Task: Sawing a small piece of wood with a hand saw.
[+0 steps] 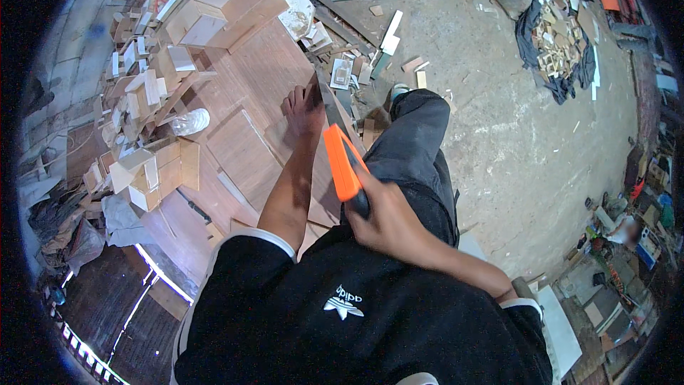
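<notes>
Head view showed me the right hand (385,215) of the person, closed around an orange-handled saw (342,167). Its blade (332,110) lay along the right edge of a brown board (260,64), but I could not tell if it was cutting. The left hand (304,113) rested upon this board near the blade, with fingers a little spread. Farther left was a clear cup (191,122), beside many wooden pieces (147,91)

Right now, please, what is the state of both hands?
Left hand: open, laid on the wooden board near its edge.
Right hand: closed, holding the orange-handled saw.
</notes>
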A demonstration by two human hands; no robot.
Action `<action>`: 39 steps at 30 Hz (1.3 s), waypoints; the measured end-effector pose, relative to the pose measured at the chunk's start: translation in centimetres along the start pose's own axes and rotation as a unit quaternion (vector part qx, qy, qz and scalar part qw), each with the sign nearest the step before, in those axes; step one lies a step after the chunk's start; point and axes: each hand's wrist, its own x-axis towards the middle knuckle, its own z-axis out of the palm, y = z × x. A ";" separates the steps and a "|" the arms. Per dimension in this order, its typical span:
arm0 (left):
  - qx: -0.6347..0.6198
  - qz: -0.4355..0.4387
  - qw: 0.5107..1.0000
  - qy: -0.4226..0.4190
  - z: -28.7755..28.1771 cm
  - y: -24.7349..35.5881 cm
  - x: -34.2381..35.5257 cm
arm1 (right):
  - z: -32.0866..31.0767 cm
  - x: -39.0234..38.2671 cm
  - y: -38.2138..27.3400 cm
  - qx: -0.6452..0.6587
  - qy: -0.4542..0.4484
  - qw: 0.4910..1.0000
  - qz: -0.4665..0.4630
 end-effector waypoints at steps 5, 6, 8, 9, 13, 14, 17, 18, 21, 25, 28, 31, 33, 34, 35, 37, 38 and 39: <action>0.025 0.040 0.999 0.017 0.1 0.5 0.5 | 1.2 6.8 8.8 -0.074 0.065 0.993 -0.061; -0.010 0.046 0.997 0.063 0.6 0.8 0.8 | 1.1 9.1 10.1 -0.052 0.054 0.992 -0.102; -0.002 0.047 0.998 0.052 0.8 0.3 1.1 | 1.8 9.8 8.8 -0.042 0.067 0.992 -0.093; 0.003 0.048 0.998 0.039 1.0 0.1 1.3 | 1.8 10.0 8.2 -0.032 0.082 0.993 -0.082; 0.029 0.024 0.999 -0.018 1.1 -1.2 -0.2 | 0.2 1.9 0.4 0.001 -0.017 0.999 0.030; 0.053 0.057 0.997 0.028 1.2 -1.4 -0.2 | 0.1 0.4 0.0 0.001 -0.016 1.000 -0.001; 0.016 0.062 0.998 0.030 0.5 -0.9 0.0 | 0.3 1.2 1.9 -0.019 0.027 0.999 -0.017; 0.026 0.054 0.998 -0.012 -0.7 0.8 0.7 | 0.6 3.8 5.7 -0.045 0.035 0.998 -0.017; 0.053 0.076 0.996 -0.010 1.3 -0.4 0.5 | 1.0 10.6 10.0 -0.025 0.056 0.991 -0.118; -0.076 0.098 0.992 0.034 2.3 -2.5 -1.4 | 2.4 6.8 5.9 -0.065 0.111 0.979 -0.157; 0.014 0.063 0.997 0.044 0.7 -0.8 -0.2 | -0.1 0.1 0.6 -0.010 0.000 0.998 -0.057; 0.013 0.030 0.999 0.005 0.0 -0.3 0.3 | 0.1 0.2 1.5 -0.015 0.063 0.994 -0.092; 0.034 0.043 0.998 -0.023 -0.1 0.0 0.6 | 1.7 6.4 8.7 -0.084 0.078 0.990 -0.083; 0.070 0.071 0.995 -0.020 0.5 0.0 0.7 | 2.1 9.1 10.7 -0.076 0.084 0.989 -0.090; 0.070 0.075 0.995 -0.014 1.0 0.4 1.5 | 2.1 11.2 11.7 -0.066 0.090 0.988 -0.103; 0.047 0.063 0.997 -0.020 1.1 -0.3 1.2 | 2.1 10.9 9.8 -0.068 0.100 0.987 -0.109; 0.036 0.055 0.998 -0.026 0.9 -0.7 0.6 | 2.0 10.0 7.9 -0.073 0.106 0.985 -0.112; 0.027 0.039 0.999 -0.025 0.7 -1.2 0.3 | 1.7 8.0 5.5 -0.059 0.080 0.991 -0.092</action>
